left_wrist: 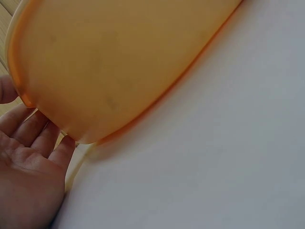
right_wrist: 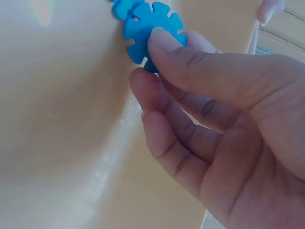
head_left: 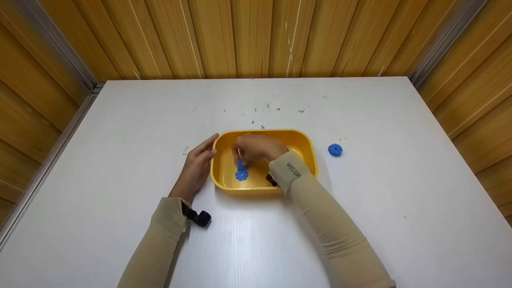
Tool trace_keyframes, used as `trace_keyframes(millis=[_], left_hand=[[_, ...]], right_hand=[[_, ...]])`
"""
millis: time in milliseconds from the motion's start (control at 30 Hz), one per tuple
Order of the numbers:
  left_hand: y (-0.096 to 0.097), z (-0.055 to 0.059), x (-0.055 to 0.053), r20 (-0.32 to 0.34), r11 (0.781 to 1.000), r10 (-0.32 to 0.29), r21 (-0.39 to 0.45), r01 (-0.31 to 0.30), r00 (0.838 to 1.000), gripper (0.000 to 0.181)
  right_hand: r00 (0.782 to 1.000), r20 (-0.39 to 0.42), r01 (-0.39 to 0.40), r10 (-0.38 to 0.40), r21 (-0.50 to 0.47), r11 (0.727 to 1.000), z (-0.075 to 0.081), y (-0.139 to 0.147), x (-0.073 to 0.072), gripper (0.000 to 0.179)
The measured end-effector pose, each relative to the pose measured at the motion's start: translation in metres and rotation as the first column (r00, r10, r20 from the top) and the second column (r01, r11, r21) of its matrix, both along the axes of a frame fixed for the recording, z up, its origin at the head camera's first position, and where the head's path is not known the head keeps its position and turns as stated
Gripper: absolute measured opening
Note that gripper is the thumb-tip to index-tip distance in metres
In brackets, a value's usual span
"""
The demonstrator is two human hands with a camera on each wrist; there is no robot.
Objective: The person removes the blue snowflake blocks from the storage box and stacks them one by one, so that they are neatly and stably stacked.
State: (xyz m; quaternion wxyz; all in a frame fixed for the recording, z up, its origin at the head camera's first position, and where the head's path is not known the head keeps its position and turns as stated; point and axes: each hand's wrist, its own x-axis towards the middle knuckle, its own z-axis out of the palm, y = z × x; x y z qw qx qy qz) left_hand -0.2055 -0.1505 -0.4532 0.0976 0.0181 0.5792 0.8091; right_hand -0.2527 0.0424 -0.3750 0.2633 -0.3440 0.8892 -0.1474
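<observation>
A yellow plastic basin (head_left: 256,191) stands on the white table. Inside it, my right hand (head_left: 256,146) pinches a blue notched disc (right_wrist: 150,33) between thumb and fingers. Just beyond that disc, another blue notched disc (head_left: 241,175) lies on the basin floor, and the two overlap in view. My left hand (head_left: 196,166) rests against the basin's outer left side, its fingers extended. In the left wrist view those fingertips (left_wrist: 66,143) meet the basin's wall. A third blue disc (head_left: 335,150) lies on the table to the right of the basin.
The white table (head_left: 400,192) reaches back to a wood-plank wall (head_left: 252,40), with more planks at both sides. Small dark marks (head_left: 267,107) dot the tabletop behind the basin. A black wrist camera (head_left: 203,218) is strapped at the left sleeve.
</observation>
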Motion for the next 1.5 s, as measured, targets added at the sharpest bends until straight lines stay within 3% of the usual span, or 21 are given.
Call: trace_keyframes(millis=[400, 700, 900, 1167, 1500], left_hand=[[-0.002, 0.001, 0.000, 0.012, 1.000, 0.015, -0.014, -0.015, 1.000, 0.051], [-0.003, 0.002, -0.001, 0.015, 1.000, 0.020, -0.013, -0.020, 1.000, 0.051], [-0.005, 0.001, -0.001, 0.001, 1.000, 0.014, 0.023, -0.014, 1.000, 0.051], [-0.006, 0.000, 0.001, -0.029, 1.000, 0.006, 0.012, -0.005, 1.000, 0.052], [-0.008, 0.001, 0.002, -0.019, 1.000, -0.006, 0.006, 0.006, 1.000, 0.051]], right_hand=[[0.998, 0.044, 0.044, -0.043, -0.017, 0.999, 0.008, 0.012, -0.004, 0.007], [0.992, 0.069, 0.109, -0.107, -0.031, 0.994, 0.022, 0.027, -0.008, 0.011], [0.991, 0.045, 0.131, -0.128, -0.080, 0.988, 0.030, 0.041, -0.006, 0.010], [0.992, 0.005, 0.128, -0.129, -0.158, 0.979, 0.040, 0.061, -0.004, 0.010], [0.979, -0.040, 0.190, -0.202, -0.204, 0.960, 0.041, 0.094, -0.006, 0.007]])
